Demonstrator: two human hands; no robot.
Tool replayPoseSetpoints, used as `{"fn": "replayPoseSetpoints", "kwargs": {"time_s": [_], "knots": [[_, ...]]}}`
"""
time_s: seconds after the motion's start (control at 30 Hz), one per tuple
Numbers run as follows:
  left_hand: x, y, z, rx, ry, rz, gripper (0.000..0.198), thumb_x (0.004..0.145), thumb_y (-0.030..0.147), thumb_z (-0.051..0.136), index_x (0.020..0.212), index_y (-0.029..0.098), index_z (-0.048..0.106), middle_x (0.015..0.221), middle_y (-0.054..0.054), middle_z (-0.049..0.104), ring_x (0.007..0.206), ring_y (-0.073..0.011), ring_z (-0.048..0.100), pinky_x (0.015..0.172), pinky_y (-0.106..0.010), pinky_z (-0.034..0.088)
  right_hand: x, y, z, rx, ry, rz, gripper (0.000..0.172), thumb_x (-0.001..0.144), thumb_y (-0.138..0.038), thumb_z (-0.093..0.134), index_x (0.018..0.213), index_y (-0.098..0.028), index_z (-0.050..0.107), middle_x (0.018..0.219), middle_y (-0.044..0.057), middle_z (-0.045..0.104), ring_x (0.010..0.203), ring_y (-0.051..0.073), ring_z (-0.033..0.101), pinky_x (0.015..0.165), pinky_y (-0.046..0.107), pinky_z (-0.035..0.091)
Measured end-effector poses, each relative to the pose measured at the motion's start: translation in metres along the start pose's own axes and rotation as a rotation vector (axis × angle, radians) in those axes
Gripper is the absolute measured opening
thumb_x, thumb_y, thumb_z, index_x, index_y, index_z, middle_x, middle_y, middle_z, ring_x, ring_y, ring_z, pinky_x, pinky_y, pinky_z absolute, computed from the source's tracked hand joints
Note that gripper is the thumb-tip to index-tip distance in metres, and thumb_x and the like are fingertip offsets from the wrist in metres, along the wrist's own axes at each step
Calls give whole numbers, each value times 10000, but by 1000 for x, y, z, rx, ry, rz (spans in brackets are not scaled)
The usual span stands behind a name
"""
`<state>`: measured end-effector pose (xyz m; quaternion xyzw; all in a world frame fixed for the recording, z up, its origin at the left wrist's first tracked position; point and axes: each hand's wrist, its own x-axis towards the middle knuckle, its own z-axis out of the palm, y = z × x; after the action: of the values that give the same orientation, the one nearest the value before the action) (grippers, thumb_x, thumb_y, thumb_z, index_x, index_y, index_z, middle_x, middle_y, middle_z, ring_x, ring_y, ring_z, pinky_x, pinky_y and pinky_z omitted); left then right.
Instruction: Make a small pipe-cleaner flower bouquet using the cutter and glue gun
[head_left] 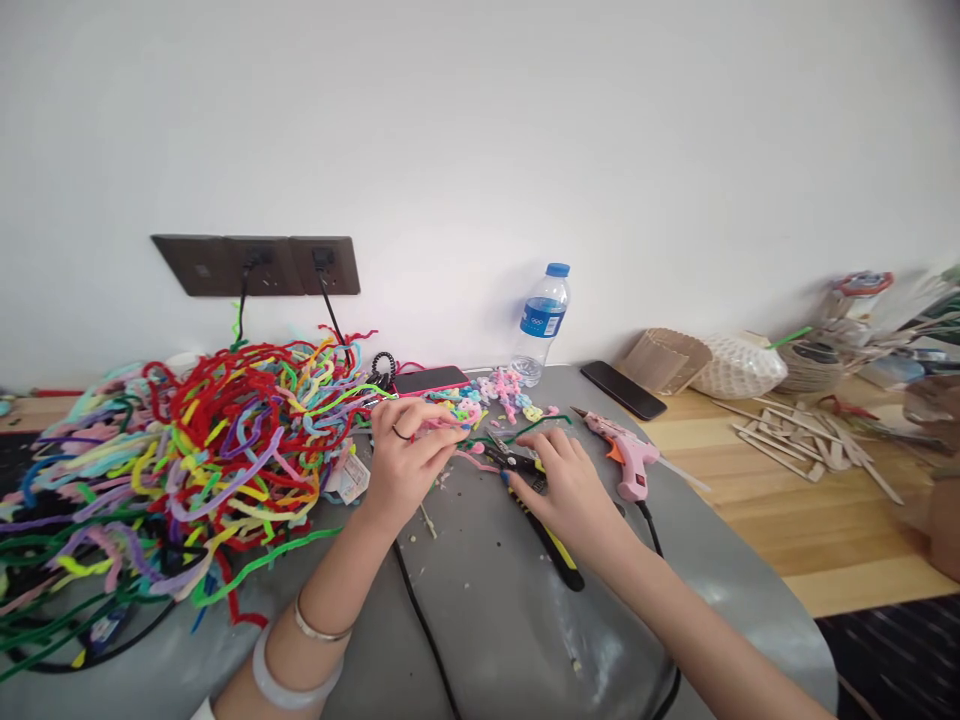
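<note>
Water bottle (541, 322), black phone (622, 389), pink glue gun (626, 455), perhaps wooden sticks (780, 445)

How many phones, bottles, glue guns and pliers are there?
Phones: 2, red phone and black phone
Water bottle: 1
Glue gun: 1
Pliers: 1, under the right hand
Total: 5
The left hand pinches a pink pipe cleaner.

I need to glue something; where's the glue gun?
Head view: the pink glue gun lies on the grey table just right of the right hand, in front of the black phone.
</note>
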<state>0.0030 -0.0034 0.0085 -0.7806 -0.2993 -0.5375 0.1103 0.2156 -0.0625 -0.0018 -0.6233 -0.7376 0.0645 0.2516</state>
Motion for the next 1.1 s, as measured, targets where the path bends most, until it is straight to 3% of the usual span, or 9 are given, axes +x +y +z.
{"fn": "replayPoseSetpoints", "kwargs": {"time_s": [0.1, 0.27, 0.37, 0.43, 0.53, 0.63, 0.83, 0.97, 1.1], "knots": [[-2, -1, 0, 21, 8, -19, 151, 848, 139, 691, 831, 286, 727, 900, -16, 733, 911, -205, 582, 875, -407, 420, 17, -21, -12, 429, -93, -31, 221, 951, -325, 443, 1054, -202, 594, 977, 80, 649, 879, 226, 581, 768, 347, 445], [-4, -5, 0, 34, 18, -56, 171, 855, 146, 683, 817, 303, 741, 961, -25, 720, 977, -214, 565, 910, -418, 413, 56, -35, -7, 985, -277, 138, 479, 900, -623, 463, 858, -187, 657, 800, 52, 668, 720, 179, 577, 645, 293, 420], [-5, -7, -1, 45, 22, -27, 178, 834, 130, 701, 843, 302, 748, 1030, -44, 699, 1031, -228, 550, 915, -426, 432, 76, -32, 11, 1249, -590, 327, 563, 786, -727, 569, 773, -172, 660, 731, 42, 657, 600, 141, 559, 562, 266, 391], [-5, -7, -2, 63, 8, -2, 181, 818, 129, 718, 856, 304, 750, 1077, -51, 683, 1069, -237, 540, 931, -435, 440, 83, -32, 22, 1403, -755, 360, 517, 727, -691, 681, 731, -175, 648, 677, 13, 634, 558, 114, 531, 535, 242, 379], [-5, -7, -2, 74, -25, 3, 179, 813, 132, 725, 848, 306, 751, 1123, -53, 659, 1113, -243, 523, 956, -445, 449, 84, -29, 30, 1632, -731, 378, 392, 662, -507, 841, 714, -185, 624, 617, -51, 567, 511, 70, 457, 514, 209, 359], [-5, -5, 0, 43, -64, -21, 195, 812, 110, 713, 829, 301, 754, 1163, -61, 632, 1159, -252, 497, 975, -456, 462, 81, -22, 30, 1677, -730, 400, 346, 651, -400, 881, 728, -177, 628, 636, -56, 564, 540, 64, 485, 543, 204, 378], [-5, -7, 5, -146, -179, -111, 266, 815, 58, 658, 759, 297, 762, 1396, -48, 501, 1296, -279, 429, 1069, -521, 407, 79, -12, 26, 1602, -771, 402, 348, 661, -446, 865, 740, -172, 666, 671, -24, 620, 589, 85, 540, 548, 207, 401], [-4, -7, 6, -222, -270, -98, 235, 805, 95, 697, 725, 303, 771, 1507, -13, 407, 1346, -291, 405, 1109, -535, 372, 79, -11, 25, 1588, -841, 434, 363, 674, -472, 842, 664, -177, 632, 623, -32, 595, 572, 99, 539, 512, 215, 410], [-2, -3, 5, -272, -351, -83, 245, 798, 76, 697, 746, 304, 767, 1543, -1, 362, 1386, -295, 375, 1133, -542, 350, 79, -8, 26, 1542, -955, 352, 342, 705, -427, 831, 638, -160, 628, 546, -48, 554, 514, 87, 506, 526, 233, 456]]}}
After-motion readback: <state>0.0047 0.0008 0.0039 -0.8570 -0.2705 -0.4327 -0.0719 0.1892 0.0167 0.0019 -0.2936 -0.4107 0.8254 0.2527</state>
